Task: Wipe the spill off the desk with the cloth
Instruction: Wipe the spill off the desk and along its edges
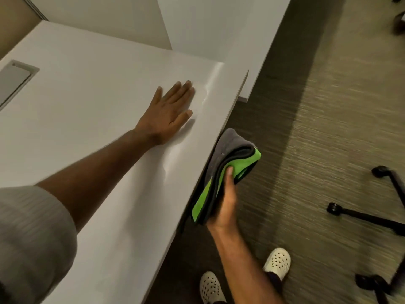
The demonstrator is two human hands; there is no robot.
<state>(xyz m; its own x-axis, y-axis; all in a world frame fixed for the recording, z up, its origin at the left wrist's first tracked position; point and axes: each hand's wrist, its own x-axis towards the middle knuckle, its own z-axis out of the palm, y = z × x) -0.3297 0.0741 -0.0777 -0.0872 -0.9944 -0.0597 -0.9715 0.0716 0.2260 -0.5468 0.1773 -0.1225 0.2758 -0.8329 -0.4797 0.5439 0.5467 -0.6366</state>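
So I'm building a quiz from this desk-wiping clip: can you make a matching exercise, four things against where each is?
Things:
1. left hand
2. cloth
3. white shoes
4. grey hatch

Places:
a. on the carpet
b. flat on the desk top
c. set into the desk, far left
d. gripped by the right hand beside the desk edge

Pairs: 1-b, 2-d, 3-a, 4-c

White perforated clogs [277, 261] stand on grey carpet [317, 132] near a black chair base [372, 218]
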